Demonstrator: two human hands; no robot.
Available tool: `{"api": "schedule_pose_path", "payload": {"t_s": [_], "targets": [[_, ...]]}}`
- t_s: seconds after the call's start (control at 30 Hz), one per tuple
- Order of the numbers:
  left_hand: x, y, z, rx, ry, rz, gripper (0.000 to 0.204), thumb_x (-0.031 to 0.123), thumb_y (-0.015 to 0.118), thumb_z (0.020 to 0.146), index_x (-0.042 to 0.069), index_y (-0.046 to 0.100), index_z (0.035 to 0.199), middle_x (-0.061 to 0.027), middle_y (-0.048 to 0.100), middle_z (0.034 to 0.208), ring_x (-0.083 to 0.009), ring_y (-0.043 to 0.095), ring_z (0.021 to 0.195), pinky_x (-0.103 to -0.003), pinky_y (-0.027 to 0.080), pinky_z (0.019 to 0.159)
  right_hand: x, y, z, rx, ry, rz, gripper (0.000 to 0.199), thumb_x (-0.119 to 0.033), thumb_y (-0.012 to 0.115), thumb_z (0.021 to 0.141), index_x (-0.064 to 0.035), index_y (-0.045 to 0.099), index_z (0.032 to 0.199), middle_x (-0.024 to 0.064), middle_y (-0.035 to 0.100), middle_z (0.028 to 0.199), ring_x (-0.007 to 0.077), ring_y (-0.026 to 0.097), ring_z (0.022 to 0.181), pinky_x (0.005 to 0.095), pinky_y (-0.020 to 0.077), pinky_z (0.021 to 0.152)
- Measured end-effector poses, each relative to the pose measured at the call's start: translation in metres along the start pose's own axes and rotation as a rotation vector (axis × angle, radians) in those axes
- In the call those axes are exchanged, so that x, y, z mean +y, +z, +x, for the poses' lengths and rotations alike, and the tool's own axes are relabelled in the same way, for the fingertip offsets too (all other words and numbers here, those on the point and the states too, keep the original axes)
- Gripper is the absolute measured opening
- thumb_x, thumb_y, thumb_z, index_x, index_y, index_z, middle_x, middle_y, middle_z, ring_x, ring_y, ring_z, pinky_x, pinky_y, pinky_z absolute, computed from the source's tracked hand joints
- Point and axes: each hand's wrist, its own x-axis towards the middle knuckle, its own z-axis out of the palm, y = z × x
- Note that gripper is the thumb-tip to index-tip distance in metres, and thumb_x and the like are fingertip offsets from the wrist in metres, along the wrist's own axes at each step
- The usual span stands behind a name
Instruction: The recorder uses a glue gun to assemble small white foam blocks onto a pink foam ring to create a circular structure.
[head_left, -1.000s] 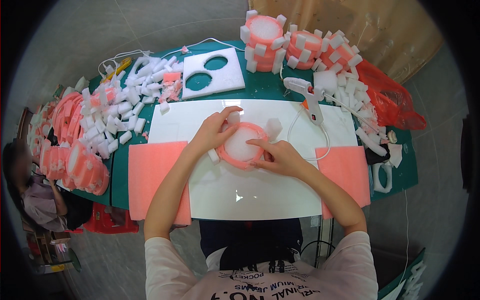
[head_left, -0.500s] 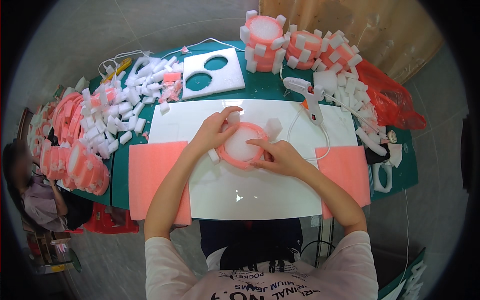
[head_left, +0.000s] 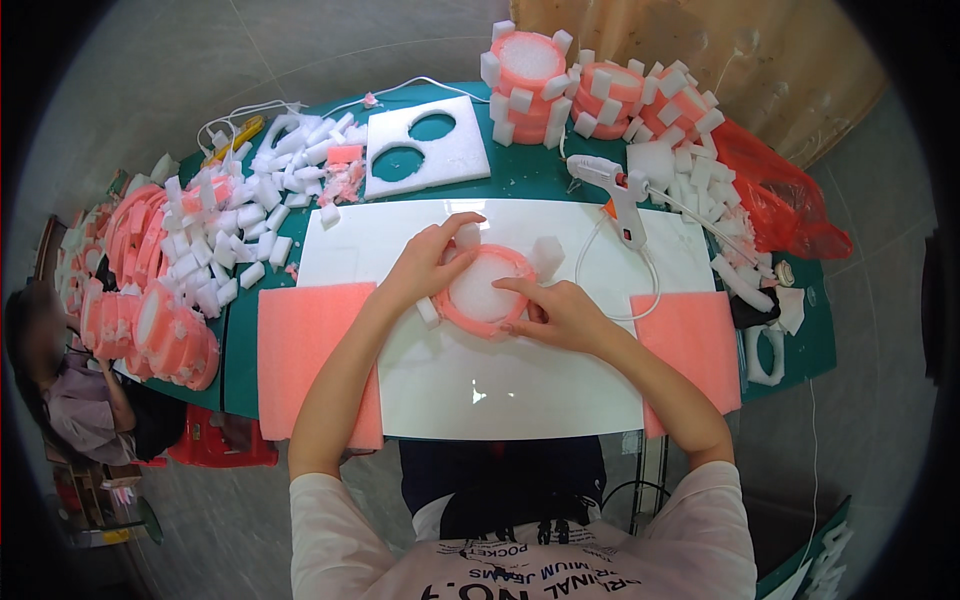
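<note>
A round foam piece, a pink ring about a white disc (head_left: 484, 296), lies on the white board (head_left: 500, 400) in front of me. White foam blocks stand around its rim: one at the far right (head_left: 547, 257), another at the near left (head_left: 428, 312). My left hand (head_left: 432, 262) is closed around the ring's far left side, with its fingers at a third white block (head_left: 467, 236). At the near right edge, my right hand (head_left: 562, 314) pinches the ring, its index finger over the white disc. The fingertips partly cover the rim.
A white hot glue gun (head_left: 622, 200) and its cable rest at the board's far right. Pink foam sheets (head_left: 318, 350) flank the board. Cut white foam blocks (head_left: 265, 200) lie left; finished foam rounds (head_left: 530, 85) stand behind. Another person (head_left: 85, 400) sits far left.
</note>
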Motion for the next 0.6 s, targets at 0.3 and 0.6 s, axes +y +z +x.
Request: {"api": "schedule_pose_path", "payload": {"t_s": [0.3, 0.6], "targets": [[0.0037, -0.0012, 0.0000, -0.018, -0.032, 0.031, 0.043, 0.015, 0.058, 0.080, 0.018, 0.048, 0.122, -0.0134, 0.058, 0.089, -0.0245, 0.058, 0.079, -0.032, 0.046, 0.074, 0.0023, 0.0024, -0.0004, 0.007, -0.007, -0.001, 0.048, -0.037, 0.066, 0.078, -0.0164, 0.051, 0.119, 0.0034, 0.049, 0.052, 0.0183, 0.051, 0.048, 0.0300, 0.0397, 0.049], [0.0008, -0.0001, -0.0002, -0.002, 0.001, 0.000, 0.044, 0.018, 0.059, 0.080, 0.021, 0.048, 0.123, -0.0124, 0.054, 0.078, -0.0256, 0.055, 0.076, -0.034, 0.044, 0.071, 0.0006, 0.0004, -0.0004, 0.003, -0.002, -0.006, 0.049, -0.037, 0.066, 0.078, -0.0164, 0.051, 0.120, 0.0033, 0.049, 0.052, 0.0180, 0.051, 0.047, 0.0299, 0.0400, 0.049]]}}
